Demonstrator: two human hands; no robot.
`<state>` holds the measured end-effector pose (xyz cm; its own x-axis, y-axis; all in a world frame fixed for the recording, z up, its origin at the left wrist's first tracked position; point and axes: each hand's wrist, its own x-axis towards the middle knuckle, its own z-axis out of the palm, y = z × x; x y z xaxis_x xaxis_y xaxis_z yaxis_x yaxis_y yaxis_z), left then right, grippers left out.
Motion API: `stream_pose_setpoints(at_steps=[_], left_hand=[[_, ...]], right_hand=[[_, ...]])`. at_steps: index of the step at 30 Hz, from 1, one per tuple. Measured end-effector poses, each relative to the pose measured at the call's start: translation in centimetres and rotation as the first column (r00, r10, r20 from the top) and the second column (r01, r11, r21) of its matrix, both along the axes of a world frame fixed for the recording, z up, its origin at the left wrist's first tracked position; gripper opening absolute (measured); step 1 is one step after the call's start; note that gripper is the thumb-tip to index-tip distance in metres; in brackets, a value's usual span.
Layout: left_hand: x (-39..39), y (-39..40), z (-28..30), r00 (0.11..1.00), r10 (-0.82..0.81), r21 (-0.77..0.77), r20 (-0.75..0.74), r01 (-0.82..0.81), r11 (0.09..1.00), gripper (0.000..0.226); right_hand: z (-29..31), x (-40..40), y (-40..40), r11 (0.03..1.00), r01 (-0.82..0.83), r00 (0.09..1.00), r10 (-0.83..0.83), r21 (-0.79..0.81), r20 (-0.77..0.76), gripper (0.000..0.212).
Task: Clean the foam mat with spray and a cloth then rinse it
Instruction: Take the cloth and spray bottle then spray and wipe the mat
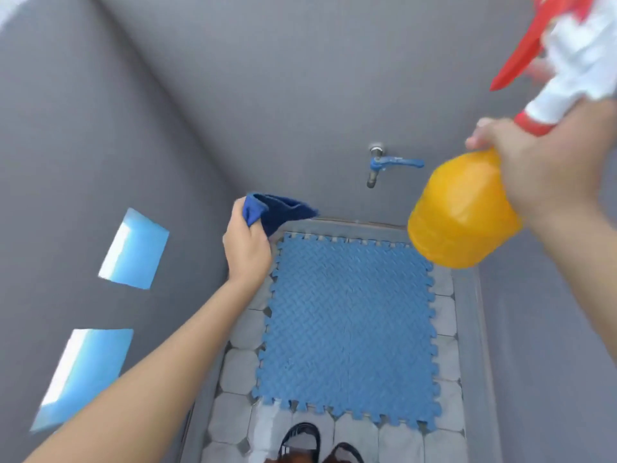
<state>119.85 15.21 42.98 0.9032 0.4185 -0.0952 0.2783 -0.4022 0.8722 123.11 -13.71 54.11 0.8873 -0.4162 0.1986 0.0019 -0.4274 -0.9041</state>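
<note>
Head view, looking straight down at my own two hands in a narrow grey-walled corner. My right hand (541, 168) is wrapped round the neck of the spray bottle (464, 208), fingers closed on it just below the red-and-white trigger head, with the orange body hanging lower than my knuckles and the nozzle end running up out of the picture; I cannot tell whether a finger is on the trigger. My left hand (247, 245) is bunched tight on the dark blue cloth (277, 210), most of which sticks out beyond my fingertips toward the wall. The foam mat (347, 329) lies flat on the tiled floor (237, 365), well below both hands and between them, its near edge just ahead of my shoes (320, 442) and its far edge close under the tap (384, 165) on the wall. It looks roughly square, so no long axis matters much. It sits more under my right hand than my left, and the bottle already hangs over its far right corner, so I judge the spraying comes first: I'd need to tip the nozzle down toward the mat, since it points away now. The cloth hand waits off the mat's far left corner.
</note>
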Motion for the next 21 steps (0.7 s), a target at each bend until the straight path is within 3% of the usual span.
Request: stream_pose_setpoints(at_steps=[3, 6, 9, 12, 15, 18, 21], left_hand=[[-3.4, 0.9, -8.3, 0.994, 0.017, 0.035, -0.104, -0.013, 0.999, 0.025], [-6.1, 1.2, -16.4, 0.987, 0.017, 0.041, -0.161, -0.011, 0.999, 0.024], [-7.5, 1.7, -24.9, 0.982, 0.008, 0.048, -0.191, 0.002, 0.999, 0.021], [-7.3, 2.1, -33.8, 0.983, 0.0, 0.059, -0.184, 0.011, 0.998, 0.018], [-6.6, 2.2, -40.5, 0.984, 0.077, 0.159, -0.16, -0.052, 0.986, 0.017], [-5.5, 2.4, -44.4, 0.97, 0.216, 0.334, -0.113, -0.167, 0.928, 0.021], [-4.7, 2.7, -46.5, 0.959, 0.282, 0.332, -0.028, -0.257, 0.907, 0.022]], right_hand=[[-9.8, -5.4, 1.7, 0.997, -0.081, 0.992, 0.079, -0.014, -0.102, 0.037], [-20.2, -8.7, 2.9, 0.99, -0.144, 0.969, 0.141, -0.002, -0.202, 0.012], [-30.5, -11.8, 3.9, 0.992, -0.124, 0.964, 0.113, -0.029, -0.24, 0.03], [-39.6, -12.8, 4.6, 0.992, -0.129, 0.96, 0.122, -0.013, -0.252, 0.024], [-46.3, -12.4, 5.5, 0.991, -0.132, 0.956, 0.118, -0.034, -0.268, 0.011], [-51.6, -11.4, 6.3, 0.986, -0.133, 0.957, 0.1, -0.104, -0.273, 0.021], [-53.8, -10.7, 7.3, 0.981, -0.161, 0.934, 0.116, -0.11, -0.339, 0.035]])
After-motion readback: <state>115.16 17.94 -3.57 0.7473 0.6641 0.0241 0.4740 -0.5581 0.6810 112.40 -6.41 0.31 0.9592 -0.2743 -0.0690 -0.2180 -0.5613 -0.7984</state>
